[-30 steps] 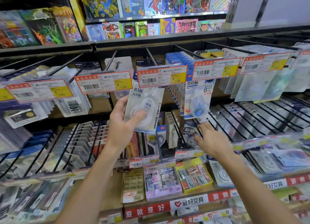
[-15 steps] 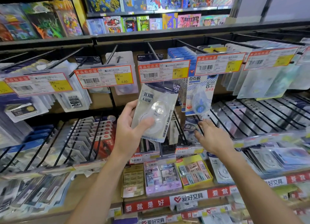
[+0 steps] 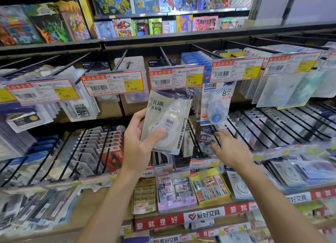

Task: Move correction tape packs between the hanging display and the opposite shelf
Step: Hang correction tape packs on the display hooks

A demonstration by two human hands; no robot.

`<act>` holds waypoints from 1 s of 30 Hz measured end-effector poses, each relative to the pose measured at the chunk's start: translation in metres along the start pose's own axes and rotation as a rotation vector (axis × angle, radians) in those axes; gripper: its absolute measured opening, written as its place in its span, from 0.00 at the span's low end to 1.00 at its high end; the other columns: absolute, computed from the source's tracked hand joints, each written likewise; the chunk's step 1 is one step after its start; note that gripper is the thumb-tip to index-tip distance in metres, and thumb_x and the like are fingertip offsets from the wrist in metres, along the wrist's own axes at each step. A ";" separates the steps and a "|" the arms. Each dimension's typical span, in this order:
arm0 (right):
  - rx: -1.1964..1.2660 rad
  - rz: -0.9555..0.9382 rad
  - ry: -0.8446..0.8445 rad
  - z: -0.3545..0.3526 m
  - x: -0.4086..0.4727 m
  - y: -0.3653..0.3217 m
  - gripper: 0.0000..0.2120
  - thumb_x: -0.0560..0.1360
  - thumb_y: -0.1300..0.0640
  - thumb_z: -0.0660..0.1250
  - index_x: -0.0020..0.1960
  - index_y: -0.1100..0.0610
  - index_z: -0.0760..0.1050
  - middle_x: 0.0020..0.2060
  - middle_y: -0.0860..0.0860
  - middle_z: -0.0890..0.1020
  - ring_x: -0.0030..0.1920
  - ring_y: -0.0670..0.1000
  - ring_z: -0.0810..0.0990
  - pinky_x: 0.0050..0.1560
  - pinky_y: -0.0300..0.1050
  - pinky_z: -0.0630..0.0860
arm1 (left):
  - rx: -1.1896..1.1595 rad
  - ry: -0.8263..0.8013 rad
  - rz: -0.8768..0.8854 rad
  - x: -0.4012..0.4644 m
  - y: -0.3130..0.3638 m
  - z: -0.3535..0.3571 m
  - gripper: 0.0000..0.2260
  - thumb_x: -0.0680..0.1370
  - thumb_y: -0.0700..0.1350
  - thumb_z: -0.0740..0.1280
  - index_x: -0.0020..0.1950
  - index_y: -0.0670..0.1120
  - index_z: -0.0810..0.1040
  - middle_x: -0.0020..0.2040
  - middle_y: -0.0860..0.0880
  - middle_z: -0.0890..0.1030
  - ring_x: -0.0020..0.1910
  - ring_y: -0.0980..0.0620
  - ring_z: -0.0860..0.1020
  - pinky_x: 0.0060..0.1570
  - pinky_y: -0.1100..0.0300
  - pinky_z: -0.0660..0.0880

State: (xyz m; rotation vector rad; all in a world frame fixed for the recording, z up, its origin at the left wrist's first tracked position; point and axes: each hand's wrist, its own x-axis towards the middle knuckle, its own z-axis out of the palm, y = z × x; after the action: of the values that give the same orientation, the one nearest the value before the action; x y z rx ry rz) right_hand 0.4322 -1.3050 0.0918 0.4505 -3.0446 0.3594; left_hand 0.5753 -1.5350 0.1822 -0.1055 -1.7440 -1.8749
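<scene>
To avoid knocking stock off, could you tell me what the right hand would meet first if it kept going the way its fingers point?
Probably the dark-labelled pack hanging on the lower hooks; right hand; depth unclear.

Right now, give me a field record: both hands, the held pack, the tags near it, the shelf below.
left hand: grips a correction tape pack, thumb across the clear blister
pack tilt: top leaning right, top edge just under the 5.80 price tag
right hand: fingers spread, holding nothing, reaching among packs on the lower hooks
neighbour on the right: blue dot tape pack, hanging under the 5.50 price tag
tag to the left: 6.80 price tag
shelf below: eraser boxes, side by side
</scene>
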 end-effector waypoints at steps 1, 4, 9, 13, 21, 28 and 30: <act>0.000 0.001 0.002 0.000 0.000 0.000 0.25 0.83 0.43 0.56 0.75 0.55 0.64 0.74 0.51 0.68 0.62 0.58 0.79 0.52 0.51 0.75 | 0.000 0.003 0.002 0.002 0.002 0.001 0.23 0.68 0.50 0.73 0.62 0.50 0.76 0.55 0.45 0.84 0.53 0.46 0.84 0.45 0.57 0.80; -0.003 0.003 0.008 0.000 -0.001 0.000 0.25 0.83 0.43 0.56 0.76 0.55 0.64 0.74 0.51 0.68 0.63 0.57 0.78 0.53 0.51 0.75 | -0.004 0.000 -0.004 0.007 0.006 0.007 0.23 0.69 0.49 0.74 0.63 0.51 0.75 0.56 0.47 0.84 0.54 0.47 0.84 0.48 0.56 0.81; 0.005 -0.009 0.001 -0.001 0.000 0.001 0.25 0.83 0.44 0.56 0.76 0.56 0.64 0.74 0.51 0.68 0.62 0.57 0.78 0.52 0.50 0.74 | 0.047 0.006 0.010 0.012 0.010 0.017 0.23 0.77 0.43 0.73 0.70 0.50 0.72 0.59 0.52 0.84 0.57 0.51 0.83 0.54 0.54 0.81; 0.007 -0.009 0.000 0.000 0.000 0.002 0.25 0.83 0.44 0.56 0.76 0.56 0.64 0.74 0.51 0.68 0.63 0.58 0.78 0.53 0.50 0.74 | 0.025 0.014 -0.012 0.005 0.009 0.022 0.24 0.77 0.46 0.69 0.72 0.50 0.70 0.59 0.51 0.84 0.55 0.48 0.84 0.44 0.56 0.83; 0.005 -0.004 0.005 -0.002 -0.002 -0.001 0.25 0.83 0.45 0.56 0.76 0.56 0.64 0.73 0.52 0.69 0.62 0.58 0.78 0.53 0.50 0.74 | -0.028 -0.032 -0.082 -0.004 0.007 0.022 0.14 0.79 0.46 0.69 0.62 0.49 0.71 0.55 0.46 0.83 0.52 0.39 0.83 0.27 0.55 0.80; -0.004 0.001 0.000 -0.004 -0.003 -0.002 0.25 0.83 0.45 0.56 0.76 0.56 0.64 0.74 0.52 0.68 0.62 0.59 0.78 0.53 0.51 0.74 | -0.037 -0.011 -0.111 -0.012 0.015 0.020 0.18 0.77 0.46 0.68 0.67 0.46 0.71 0.56 0.46 0.84 0.50 0.41 0.85 0.27 0.52 0.81; -0.003 0.004 -0.001 -0.005 -0.003 -0.003 0.25 0.83 0.45 0.56 0.76 0.56 0.64 0.74 0.52 0.68 0.62 0.59 0.78 0.53 0.50 0.74 | -0.015 -0.002 -0.102 -0.011 0.017 0.022 0.18 0.77 0.46 0.68 0.66 0.46 0.72 0.56 0.46 0.84 0.50 0.42 0.85 0.28 0.51 0.82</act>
State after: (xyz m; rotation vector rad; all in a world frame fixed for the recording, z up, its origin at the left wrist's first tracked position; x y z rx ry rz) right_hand 0.4361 -1.3057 0.0969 0.4453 -3.0471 0.3544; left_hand 0.5856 -1.5107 0.1959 -0.0243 -1.7664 -1.9611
